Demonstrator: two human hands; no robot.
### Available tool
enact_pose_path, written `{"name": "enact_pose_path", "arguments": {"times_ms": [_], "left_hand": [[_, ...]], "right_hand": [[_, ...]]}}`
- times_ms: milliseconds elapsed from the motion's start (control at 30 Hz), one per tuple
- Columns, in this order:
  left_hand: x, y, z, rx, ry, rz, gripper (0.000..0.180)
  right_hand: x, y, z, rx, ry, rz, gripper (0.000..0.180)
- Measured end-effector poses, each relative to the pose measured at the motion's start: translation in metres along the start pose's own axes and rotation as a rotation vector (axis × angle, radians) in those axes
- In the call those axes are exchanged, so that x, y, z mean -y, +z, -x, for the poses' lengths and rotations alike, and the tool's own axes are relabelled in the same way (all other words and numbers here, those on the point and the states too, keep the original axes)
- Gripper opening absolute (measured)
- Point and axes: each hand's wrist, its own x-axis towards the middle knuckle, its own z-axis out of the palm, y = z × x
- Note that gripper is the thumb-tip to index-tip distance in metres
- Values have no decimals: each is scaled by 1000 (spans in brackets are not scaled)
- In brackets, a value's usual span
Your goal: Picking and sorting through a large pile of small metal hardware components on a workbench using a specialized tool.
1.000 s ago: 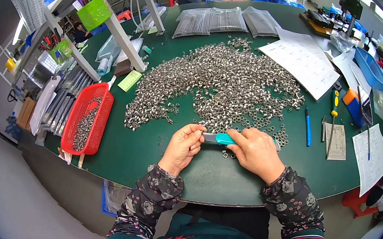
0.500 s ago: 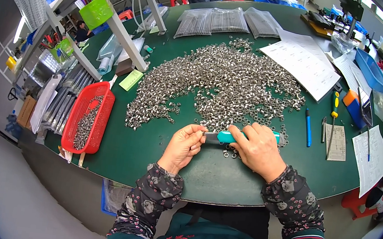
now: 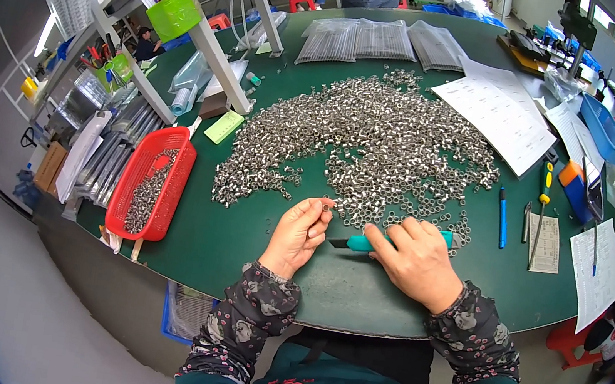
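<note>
My right hand [image 3: 422, 265] is wrapped round a teal utility knife [image 3: 360, 243], whose dark blade points left. The blade tip is apart from my left hand [image 3: 296, 236], a little below its fingertips. Thumb and forefinger of that left hand are pinched on a small metal ring [image 3: 327, 205], mostly covered by the fingers. Just beyond both hands spreads a large heap of small silvery metal rings [image 3: 377, 135], with several loose ones lying near the knife.
A red basket [image 3: 182, 189] partly filled with rings stands at left. Plastic-bagged rods [image 3: 386, 41] lie behind the heap. Right are paper sheets [image 3: 496, 120], a blue pen [image 3: 503, 218], a yellow-handled screwdriver [image 3: 545, 184] and a blue tray [image 3: 603, 130]. A shelf post [image 3: 219, 64] rises at left.
The knife blade has come away from my left fingertips and now sits lower, apart from them. My left hand keeps its pinch. The whole view has shifted slightly.
</note>
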Motion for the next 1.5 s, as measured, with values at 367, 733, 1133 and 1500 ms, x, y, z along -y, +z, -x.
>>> {"name": "enact_pose_path", "arguments": {"times_ms": [367,733,1133,1500], "left_hand": [[2,1,-1,12,23,-69,20],[4,3,1,27,-7,-51,19],[9,7,1,11,32,-218,11],[9,8,2,14,30,-194,18]], "right_hand": [[3,-2,1,-56,181,-140,39],[3,9,3,-34,341,-210,24],[1,13,5,6,341,-193,20],[-2,8,4,-96,299,-146,28]]}}
